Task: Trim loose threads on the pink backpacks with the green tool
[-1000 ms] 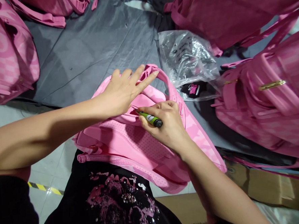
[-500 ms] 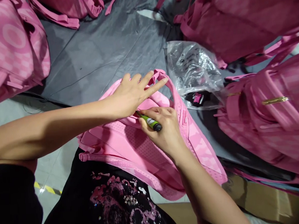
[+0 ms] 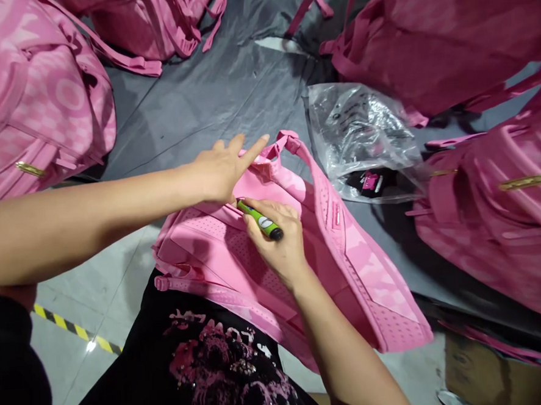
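Note:
A pink backpack (image 3: 261,276) lies across my lap and the table edge, its padded, dotted back panel and shoulder straps facing up. My right hand (image 3: 279,238) grips a green marker-like tool (image 3: 260,218) with a black end. The tool's front end reaches the pink fabric beside my left hand, and its tip is hidden. My left hand (image 3: 225,168) rests over the upper part of the backpack, fingers spread, with the thumb side close to the tool. Just beyond, the strap's top loop (image 3: 287,140) stands up.
A clear plastic bag (image 3: 362,129) with a black and pink item inside lies on the grey-covered table (image 3: 177,110). More pink backpacks stand at the left (image 3: 48,100), back and right (image 3: 495,207). A cardboard box (image 3: 482,367) is below the table at right.
My left hand has shifted left, uncovering more of the backpack's top. My right hand and the tool have also moved slightly left. The view has shifted a little.

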Available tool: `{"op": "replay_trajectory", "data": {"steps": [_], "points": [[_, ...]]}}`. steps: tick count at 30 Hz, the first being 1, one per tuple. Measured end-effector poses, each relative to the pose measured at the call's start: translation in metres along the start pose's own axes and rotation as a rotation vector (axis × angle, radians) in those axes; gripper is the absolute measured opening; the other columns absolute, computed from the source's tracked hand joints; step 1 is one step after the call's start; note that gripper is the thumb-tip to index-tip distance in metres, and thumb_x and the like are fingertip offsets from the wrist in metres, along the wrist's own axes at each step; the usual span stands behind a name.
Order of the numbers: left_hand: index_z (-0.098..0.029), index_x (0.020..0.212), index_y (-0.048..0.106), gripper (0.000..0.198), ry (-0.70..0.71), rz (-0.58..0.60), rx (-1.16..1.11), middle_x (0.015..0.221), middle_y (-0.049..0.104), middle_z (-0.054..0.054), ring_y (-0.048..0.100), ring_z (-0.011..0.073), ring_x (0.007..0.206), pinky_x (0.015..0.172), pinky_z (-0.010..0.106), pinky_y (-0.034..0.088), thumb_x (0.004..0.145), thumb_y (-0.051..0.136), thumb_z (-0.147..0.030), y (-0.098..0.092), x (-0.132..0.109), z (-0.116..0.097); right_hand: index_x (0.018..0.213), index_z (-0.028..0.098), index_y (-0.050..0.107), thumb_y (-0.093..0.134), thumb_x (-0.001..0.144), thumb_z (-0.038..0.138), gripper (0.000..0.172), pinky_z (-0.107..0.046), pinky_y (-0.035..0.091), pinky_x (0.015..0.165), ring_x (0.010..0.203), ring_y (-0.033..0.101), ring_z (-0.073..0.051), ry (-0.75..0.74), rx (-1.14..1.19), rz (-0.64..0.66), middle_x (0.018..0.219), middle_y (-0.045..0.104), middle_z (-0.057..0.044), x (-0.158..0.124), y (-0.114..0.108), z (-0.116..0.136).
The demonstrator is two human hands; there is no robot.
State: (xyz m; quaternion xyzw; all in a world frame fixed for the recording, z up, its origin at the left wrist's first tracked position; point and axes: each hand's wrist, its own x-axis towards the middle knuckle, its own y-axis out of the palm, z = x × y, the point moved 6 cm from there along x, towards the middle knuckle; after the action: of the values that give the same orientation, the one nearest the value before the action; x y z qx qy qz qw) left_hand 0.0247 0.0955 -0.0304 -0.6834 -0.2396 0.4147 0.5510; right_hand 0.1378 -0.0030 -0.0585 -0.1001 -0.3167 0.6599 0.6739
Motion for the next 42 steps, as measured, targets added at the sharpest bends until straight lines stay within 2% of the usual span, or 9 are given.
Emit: {"op": "replay_trajectory", "data": {"steps": [3,8,14,18,22,25,29,36,42], "points": [[-0.027,0.162,-0.005,0.124,-0.08,0.064,0.04,0.157,0.031,0.022,0.049,0.0419,0.126,0.092,0.048,0.053,0.071,0.079,-0.034,-0.007,0.0,-0.006,0.11,0.022,0.075,0.061,0.09,0.031,0.026,-0.047,0.047,0.093,0.097,0.07,-0.025,-0.002,0.012,-0.006,0.104,0.077,-0.007,-0.001,-0.001,-0.001],[-0.026,0.162,-0.001,0.12,-0.102,0.19,0.056,0.155,0.033,0.022,0.047,0.042,0.13,0.093,0.047,0.053,0.07,0.076,-0.026,-0.016,-0.003,-0.014,0.103,0.022,0.077,0.061,0.089,0.031,0.023,-0.045,0.049,0.086,0.082,0.07,-0.023,0.025,0.024,0.009,0.091,0.078,-0.005,-0.006,-0.016,0.009],[-0.026,0.161,0.01,0.103,-0.006,0.114,0.135,0.147,0.044,0.019,0.055,0.0338,0.121,0.093,0.041,0.052,0.076,0.067,-0.02,-0.012,-0.001,-0.009,0.098,0.025,0.078,0.059,0.089,0.03,0.022,-0.045,0.05,0.086,0.08,0.07,-0.022,-0.022,0.129,0.138,0.093,0.079,-0.001,-0.012,-0.022,0.017],[-0.028,0.162,-0.005,0.111,-0.003,0.071,0.105,0.161,0.027,0.019,0.045,0.0364,0.134,0.099,0.045,0.051,0.08,0.069,-0.029,-0.01,-0.006,-0.009,0.101,0.023,0.077,0.059,0.089,0.03,0.023,-0.044,0.05,0.085,0.08,0.07,-0.023,-0.036,0.073,0.065,0.09,0.078,-0.003,-0.01,-0.019,0.011],[-0.026,0.159,-0.017,0.138,-0.078,0.081,0.127,0.167,0.009,0.022,0.034,0.0426,0.142,0.1,0.048,0.051,0.068,0.085,-0.04,-0.008,-0.008,-0.016,0.099,0.02,0.077,0.059,0.09,0.031,0.023,-0.044,0.05,0.084,0.08,0.071,-0.024,-0.076,-0.047,0.003,0.088,0.078,-0.006,-0.012,-0.019,0.013],[-0.024,0.16,-0.015,0.141,-0.105,0.025,0.207,0.162,0.021,0.024,0.043,0.0411,0.132,0.092,0.046,0.056,0.064,0.088,-0.038,-0.006,-0.007,-0.02,0.101,0.022,0.076,0.058,0.091,0.031,0.023,-0.045,0.049,0.086,0.082,0.072,-0.025,-0.094,-0.123,0.007,0.088,0.078,-0.006,-0.012,-0.021,0.015],[-0.02,0.161,-0.009,0.125,-0.044,-0.051,0.216,0.147,0.041,0.022,0.049,0.0345,0.121,0.089,0.04,0.056,0.074,0.079,-0.034,-0.001,-0.008,-0.018,0.103,0.018,0.076,0.058,0.091,0.03,0.024,-0.045,0.047,0.086,0.081,0.072,-0.025,-0.094,-0.162,0.026,0.088,0.078,-0.008,-0.01,-0.025,0.01],[-0.022,0.162,-0.007,0.106,0.022,-0.07,0.129,0.163,0.02,0.02,0.04,0.0372,0.132,0.097,0.045,0.052,0.083,0.064,-0.027,0.007,-0.011,-0.009,0.108,0.02,0.075,0.062,0.092,0.031,0.024,-0.042,0.04,0.084,0.084,0.071,-0.023,-0.128,-0.178,0.068,0.092,0.077,-0.006,-0.004,-0.014,0.001],[-0.026,0.16,-0.012,0.118,0.015,-0.031,0.074,0.168,-0.002,0.019,0.023,0.0464,0.145,0.1,0.055,0.049,0.079,0.074,-0.033,0.007,-0.005,-0.014,0.117,0.02,0.07,0.059,0.096,0.029,0.026,-0.039,0.039,0.085,0.098,0.07,-0.023,-0.18,-0.204,-0.02,0.107,0.076,-0.008,-0.007,-0.005,0.002]]}}
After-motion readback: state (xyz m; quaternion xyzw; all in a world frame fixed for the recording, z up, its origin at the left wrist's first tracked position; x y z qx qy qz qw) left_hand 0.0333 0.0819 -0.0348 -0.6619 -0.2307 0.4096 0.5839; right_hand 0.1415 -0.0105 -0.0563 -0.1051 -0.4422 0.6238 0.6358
